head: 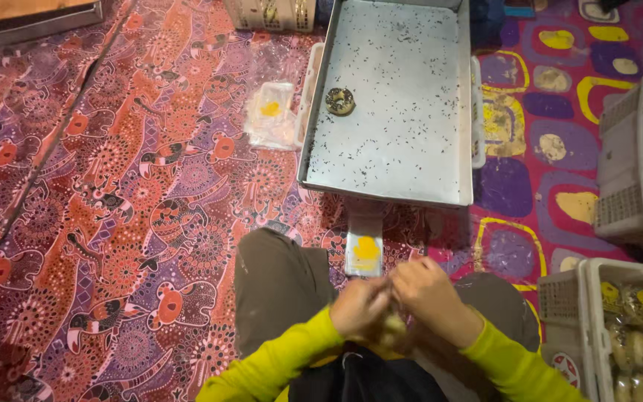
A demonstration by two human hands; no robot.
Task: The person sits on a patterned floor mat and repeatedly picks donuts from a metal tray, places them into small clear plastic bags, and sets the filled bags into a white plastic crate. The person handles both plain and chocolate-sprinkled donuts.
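Both hands, left (359,307) and right (429,298), closed together over a pale bun (394,327) in the lap; motion-blurred. Bun looks soft, light, easily crushed: hold by edges. Clear bag (365,249) just ahead. One ring pastry (340,101) on tray (411,160).

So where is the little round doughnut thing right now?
In the head view, the doughnut lies alone on the big metal tray, near its left edge, with a clear plastic bag just outside that edge on the patterned mat.

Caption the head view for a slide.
Both hands, left hand and right hand, pinch a pale item below a metal tray holding one ring-shaped pastry.
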